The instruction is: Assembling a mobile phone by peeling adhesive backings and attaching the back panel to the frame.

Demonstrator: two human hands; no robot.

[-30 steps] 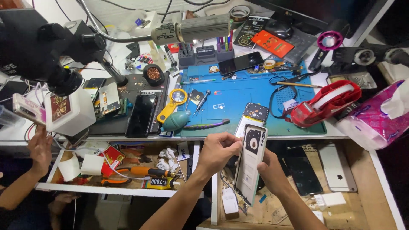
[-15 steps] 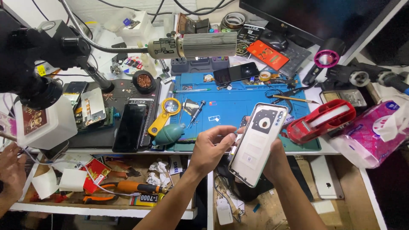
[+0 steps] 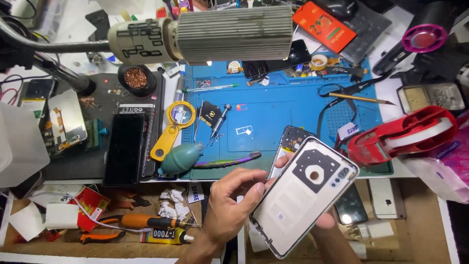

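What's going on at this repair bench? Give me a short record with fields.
Setting: blue rubber work mat on a cluttered bench
Left hand: pinches the edge of the white phone back cover
Right hand: supports the cover from beneath, mostly hidden
Nearby: teal rubber air blower, yellow magnifier, red tape dispenser

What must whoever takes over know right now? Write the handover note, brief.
Left hand: fingertips at the upper edge of the back cover; a firm grip cannot be confirmed.
Right hand: under the cover, holding it tilted, inner side up.
Opened phone body: on the blue mat, partly hidden behind the cover.
Screwdriver and purple pry tool: on the mat, left of it.
Done: cover is off.
Left: cover not refitted.
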